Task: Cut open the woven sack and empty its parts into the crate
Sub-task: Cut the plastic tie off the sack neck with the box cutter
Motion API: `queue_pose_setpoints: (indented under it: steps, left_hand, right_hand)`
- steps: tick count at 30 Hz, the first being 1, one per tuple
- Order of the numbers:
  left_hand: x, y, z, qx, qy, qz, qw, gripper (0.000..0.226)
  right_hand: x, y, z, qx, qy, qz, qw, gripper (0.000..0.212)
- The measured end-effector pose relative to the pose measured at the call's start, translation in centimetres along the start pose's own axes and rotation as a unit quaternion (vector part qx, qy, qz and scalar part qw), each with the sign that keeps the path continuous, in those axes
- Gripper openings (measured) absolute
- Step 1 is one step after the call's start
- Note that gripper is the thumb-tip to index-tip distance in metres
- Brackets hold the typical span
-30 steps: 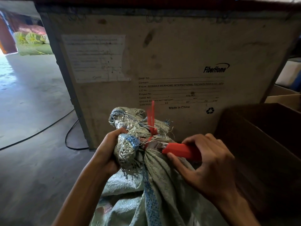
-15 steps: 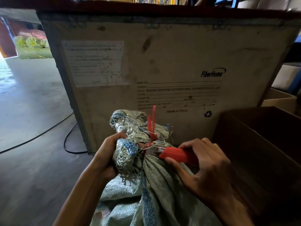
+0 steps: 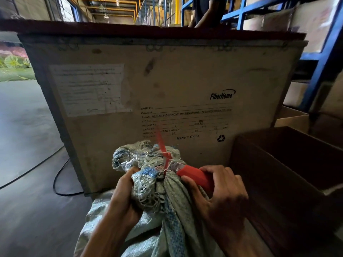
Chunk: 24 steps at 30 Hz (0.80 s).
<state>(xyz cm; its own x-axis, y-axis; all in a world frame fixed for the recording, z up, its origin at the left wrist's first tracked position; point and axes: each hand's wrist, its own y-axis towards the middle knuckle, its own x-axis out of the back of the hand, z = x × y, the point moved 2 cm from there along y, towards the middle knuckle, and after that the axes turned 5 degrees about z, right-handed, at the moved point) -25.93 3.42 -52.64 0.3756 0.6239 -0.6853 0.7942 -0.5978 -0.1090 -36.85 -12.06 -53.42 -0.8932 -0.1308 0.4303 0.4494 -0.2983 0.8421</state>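
Observation:
A grey-green woven sack [image 3: 178, 219] with a blue stripe stands in front of me, its frayed neck bunched and tied with a red cable tie [image 3: 163, 151]. My left hand [image 3: 124, 199] grips the bunched neck from the left. My right hand [image 3: 220, 197] grips a red-handled cutter [image 3: 194, 176] whose metal tip sits at the tie on the neck's right side. A large pale crate [image 3: 167, 80] with a printed shipping label rises just behind the sack.
An open brown cardboard box [image 3: 289, 164] stands right of the sack. A black cable [image 3: 59, 175] loops on the concrete floor at left. Blue shelving [image 3: 323, 71] with boxes is at right. A person's arm [image 3: 206, 13] shows beyond the crate.
The view has tilted upward, showing the crate's top edge and the hall behind. Both hands keep their grip on the neck and the cutter, with the tip still at the tie.

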Motion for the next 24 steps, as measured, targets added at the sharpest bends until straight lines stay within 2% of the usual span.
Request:
queue_pose_setpoints:
  steps: [2,5,7,11,13,15,17,20,22,24]
  left_hand:
    - [-0.1,0.1,0.1,-0.004,0.001,-0.007,1.000,0.042]
    - [-0.1,0.1,1.3,0.052,0.013,-0.019,0.998,0.046]
    - [0.0,0.1,2.5,0.096,0.041,-0.032,0.994,0.043]
    - [0.5,0.4,3.3,0.093,0.122,-0.047,0.987,0.015]
    - [1.0,0.6,3.0,0.064,0.151,-0.063,0.984,0.015]
    - [1.5,0.7,2.4,0.055,0.161,-0.091,0.981,0.024]
    - [2.3,0.9,1.4,0.056,0.149,-0.124,0.979,0.026]
    - [4.0,1.0,-0.2,0.068,0.119,-0.163,0.977,0.023]
    - [5.2,0.9,-0.6,0.078,0.111,-0.187,0.973,0.018]
    - [6.0,0.8,-0.6,0.092,0.103,-0.192,0.972,0.024]
  right_hand:
    - [0.2,0.6,0.1,-0.012,0.014,-0.015,1.000,0.043]
    - [2.4,4.1,-1.7,-0.141,0.054,-0.108,0.983,0.039]
    - [3.6,5.9,-3.5,-0.148,0.023,-0.093,0.984,0.044]
    - [3.0,4.5,-3.1,-0.128,0.052,0.044,0.989,0.049]
    - [2.3,3.6,-2.9,-0.131,0.052,0.090,0.986,0.048]
    - [1.8,3.6,-3.7,-0.131,0.007,0.166,0.977,0.053]
    - [1.8,3.5,-5.0,-0.121,-0.073,0.269,0.953,0.061]
    - [2.8,3.4,-7.0,-0.137,-0.107,0.433,0.884,0.069]
    - [4.0,3.8,-7.8,-0.171,-0.044,0.506,0.844,0.071]
    - [5.1,4.1,-8.1,-0.196,0.056,0.516,0.832,0.062]
